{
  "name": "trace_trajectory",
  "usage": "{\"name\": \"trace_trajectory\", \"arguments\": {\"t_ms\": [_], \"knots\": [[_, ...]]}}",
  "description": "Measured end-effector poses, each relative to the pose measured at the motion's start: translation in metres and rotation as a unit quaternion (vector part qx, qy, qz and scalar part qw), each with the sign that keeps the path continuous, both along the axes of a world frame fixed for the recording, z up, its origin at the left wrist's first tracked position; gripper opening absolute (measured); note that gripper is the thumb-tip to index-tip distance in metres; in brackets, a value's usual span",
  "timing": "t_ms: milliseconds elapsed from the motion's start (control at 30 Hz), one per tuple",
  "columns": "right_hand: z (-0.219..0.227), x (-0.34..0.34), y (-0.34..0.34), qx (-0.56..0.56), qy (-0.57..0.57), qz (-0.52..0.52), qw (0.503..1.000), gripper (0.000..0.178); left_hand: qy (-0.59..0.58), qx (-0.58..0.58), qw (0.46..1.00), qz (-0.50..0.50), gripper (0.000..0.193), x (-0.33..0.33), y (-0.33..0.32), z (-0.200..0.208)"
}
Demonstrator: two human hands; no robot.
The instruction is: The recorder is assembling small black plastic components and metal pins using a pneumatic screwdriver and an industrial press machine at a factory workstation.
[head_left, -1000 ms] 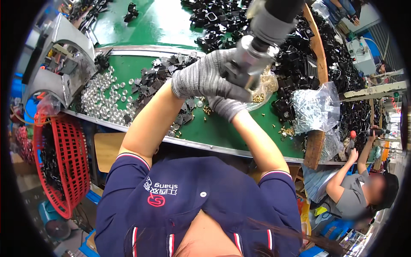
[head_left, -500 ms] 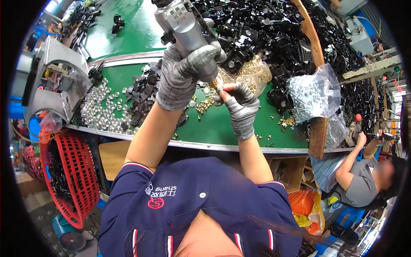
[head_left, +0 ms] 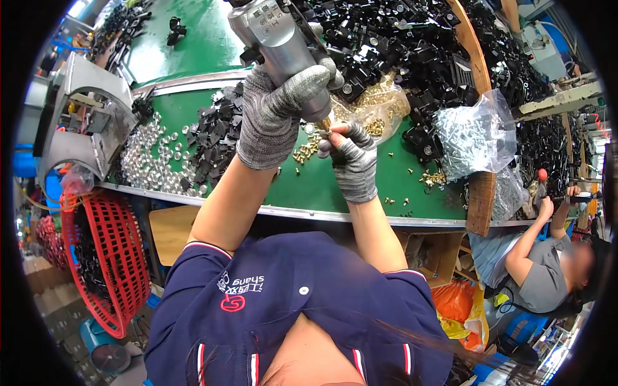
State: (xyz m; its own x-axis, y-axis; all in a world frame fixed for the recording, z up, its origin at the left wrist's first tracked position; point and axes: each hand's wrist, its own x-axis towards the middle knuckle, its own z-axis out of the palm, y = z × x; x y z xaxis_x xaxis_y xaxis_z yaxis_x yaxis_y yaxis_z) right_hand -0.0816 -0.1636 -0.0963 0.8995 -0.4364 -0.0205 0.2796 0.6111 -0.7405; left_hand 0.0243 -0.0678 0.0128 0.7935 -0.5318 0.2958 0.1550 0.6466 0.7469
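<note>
A silver power screwdriver (head_left: 278,46) slants down over the bench, and my left hand (head_left: 273,112) in a grey knit glove is wrapped round its lower body. At its tip, my right hand (head_left: 353,157) is closed in a pinch, bare thumb and index fingertip out of the glove. A small brass-coloured piece, seemingly a screw (head_left: 330,130), shows between those fingertips and the driver's bit. Loose brass screws (head_left: 306,153) lie on the green table just beside the right hand. Behind it rests an open clear bag of brass screws (head_left: 376,106).
Small round clear pieces (head_left: 158,157) and flat black parts (head_left: 215,128) lie left. Black assemblies (head_left: 393,45) heap at the back, by a wooden divider (head_left: 479,199). A bag of silver screws (head_left: 473,138) leans there. A red basket (head_left: 109,257) stands left; another person (head_left: 547,270) sits right.
My right hand has shifted slightly left and turned more upright, its fingertips now right under the driver's bit. The left hand and screwdriver have barely moved.
</note>
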Motion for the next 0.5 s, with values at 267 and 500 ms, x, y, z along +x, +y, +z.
{"name": "trace_trajectory", "arguments": {"t_ms": [267,500], "knots": [[-0.0070,0.0006,-0.0014,0.200,-0.039,0.082,0.976,0.012,0.009,-0.049,0.999,-0.001,0.049,-0.0015,-0.0018,-0.0030],[-0.0013,-0.0030,0.0058,0.119,-0.029,0.005,0.993,0.011,-0.027,-0.045,0.998,-0.019,0.053,-0.0012,-0.0018,-0.0060]]}}
